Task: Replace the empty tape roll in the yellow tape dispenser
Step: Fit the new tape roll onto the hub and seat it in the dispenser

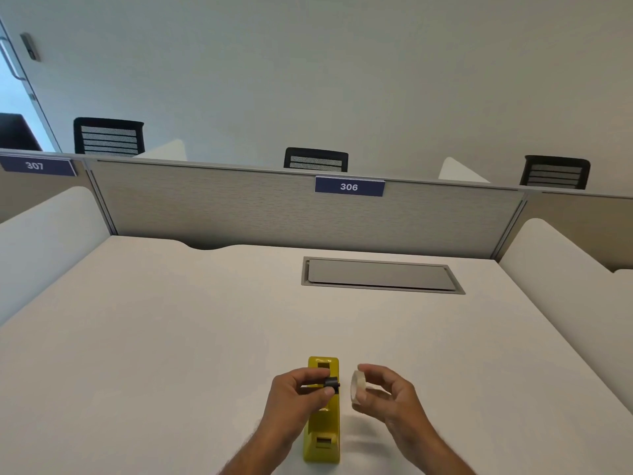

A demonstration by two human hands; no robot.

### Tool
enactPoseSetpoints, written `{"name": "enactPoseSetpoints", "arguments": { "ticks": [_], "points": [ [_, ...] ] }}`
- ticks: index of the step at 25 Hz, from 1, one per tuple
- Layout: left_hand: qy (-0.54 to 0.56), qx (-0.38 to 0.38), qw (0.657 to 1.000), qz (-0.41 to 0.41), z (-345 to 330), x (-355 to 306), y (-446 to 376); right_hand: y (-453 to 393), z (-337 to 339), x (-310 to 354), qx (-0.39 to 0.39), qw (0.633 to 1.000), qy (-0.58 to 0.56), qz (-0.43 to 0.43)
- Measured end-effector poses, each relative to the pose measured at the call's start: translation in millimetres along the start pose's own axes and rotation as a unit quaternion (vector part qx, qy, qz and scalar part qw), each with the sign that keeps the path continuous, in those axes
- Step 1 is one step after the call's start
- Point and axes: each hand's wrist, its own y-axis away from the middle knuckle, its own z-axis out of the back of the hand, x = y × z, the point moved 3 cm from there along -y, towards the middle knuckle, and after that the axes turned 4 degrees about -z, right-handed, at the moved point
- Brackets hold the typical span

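lying lengthwise on the white desk (171, 337), the yellow dispenser (323, 423) is sitting between both hands, its cradle open. the left hand (298, 392) is pinching a black spool (331, 383) above it; the right hand (387, 395) is gripping a pale tape roll (359, 387) just beside.

Partition signs (349, 186) read "306" — and, leftward, "307".
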Motion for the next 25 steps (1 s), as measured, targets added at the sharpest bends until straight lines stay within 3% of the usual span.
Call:
{"name": "enactPoseSetpoints", "arguments": {
  "ticks": [11, 25],
  "points": [
    [-0.03, 0.016, 0.999, -0.038, 0, -7, 4, 0, -23, 7, 0.095, 0.995, -0.032, 0.014],
    [-0.075, 0.018, 0.993, -0.089, 4, -7, 0, -2, -29, 10, 0.097, 0.995, -0.001, 0.026]
  ]
}}
